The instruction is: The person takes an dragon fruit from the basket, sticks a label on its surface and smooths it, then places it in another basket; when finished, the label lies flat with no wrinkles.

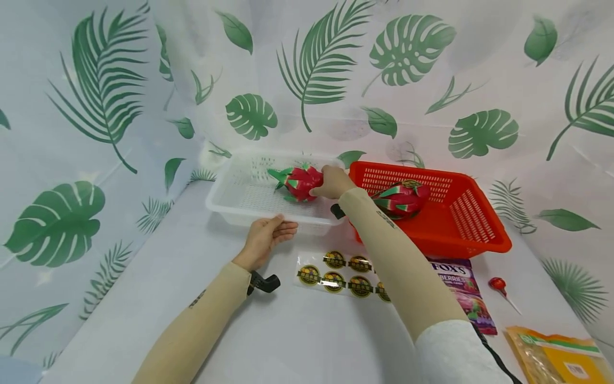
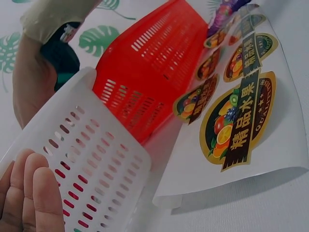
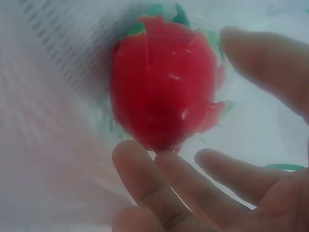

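Observation:
A red dragon fruit [image 1: 299,184] with green-tipped scales lies in the white plastic basket [image 1: 225,205]. My right hand [image 1: 334,182] reaches over the basket's right end, at the fruit's right end. In the right wrist view its fingers [image 3: 193,188] are spread and the thumb stands apart from the dragon fruit [image 3: 164,82]; whether a fingertip touches is unclear. My left hand [image 1: 268,238] is at the basket's front wall, fingers straight and together. The left wrist view shows those fingers [image 2: 48,198] beside the slotted white basket wall [image 2: 96,169]; contact cannot be told.
Right of the white basket stands a red basket [image 1: 479,213] with another dragon fruit [image 1: 403,200] inside. In front lie a sheet of round fruit stickers [image 1: 333,281], a purple Fox's candy bag [image 1: 472,298], a red lollipop [image 1: 497,284] and a yellow-orange packet [image 1: 558,357]. Leaf-patterned cloth rises behind.

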A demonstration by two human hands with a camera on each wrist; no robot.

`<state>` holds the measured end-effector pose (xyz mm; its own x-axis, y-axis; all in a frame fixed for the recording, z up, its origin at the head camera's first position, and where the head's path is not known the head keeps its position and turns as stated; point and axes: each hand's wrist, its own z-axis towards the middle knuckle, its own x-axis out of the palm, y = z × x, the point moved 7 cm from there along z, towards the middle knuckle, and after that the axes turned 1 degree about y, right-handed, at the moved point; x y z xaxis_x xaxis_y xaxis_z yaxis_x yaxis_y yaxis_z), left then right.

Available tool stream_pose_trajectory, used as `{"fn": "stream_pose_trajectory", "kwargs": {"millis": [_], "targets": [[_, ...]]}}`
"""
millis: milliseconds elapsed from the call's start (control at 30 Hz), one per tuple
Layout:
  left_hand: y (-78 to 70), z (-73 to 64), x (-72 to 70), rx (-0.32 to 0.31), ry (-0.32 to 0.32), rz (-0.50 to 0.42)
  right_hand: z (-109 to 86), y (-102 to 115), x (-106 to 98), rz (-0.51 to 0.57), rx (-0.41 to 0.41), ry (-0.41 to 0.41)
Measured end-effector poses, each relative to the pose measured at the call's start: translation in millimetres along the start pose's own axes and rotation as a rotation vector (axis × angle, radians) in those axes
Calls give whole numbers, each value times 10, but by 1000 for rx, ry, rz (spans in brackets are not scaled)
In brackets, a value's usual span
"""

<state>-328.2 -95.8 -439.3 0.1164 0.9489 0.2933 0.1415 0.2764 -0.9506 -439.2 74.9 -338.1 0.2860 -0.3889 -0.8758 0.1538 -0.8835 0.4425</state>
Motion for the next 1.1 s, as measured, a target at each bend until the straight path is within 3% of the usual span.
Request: {"fn": "stream_pose_trajectory", "kwargs": {"millis": [300, 467, 567, 800, 1100], "targets": [[-2, -24, -13, -3, 17, -9, 318, 40, 143, -196, 53, -53], [49, -34, 11, -23, 31, -22, 419, 28, 207, -274, 126, -86], [47, -36, 21, -11, 32, -26, 477, 35, 209, -316, 123, -106], [-2, -23, 9, 7, 36, -18, 703, -1, 244, -286, 44, -105], [-28, -5, -36, 8, 30, -8, 851, -2, 344, -136, 1, -57]]}}
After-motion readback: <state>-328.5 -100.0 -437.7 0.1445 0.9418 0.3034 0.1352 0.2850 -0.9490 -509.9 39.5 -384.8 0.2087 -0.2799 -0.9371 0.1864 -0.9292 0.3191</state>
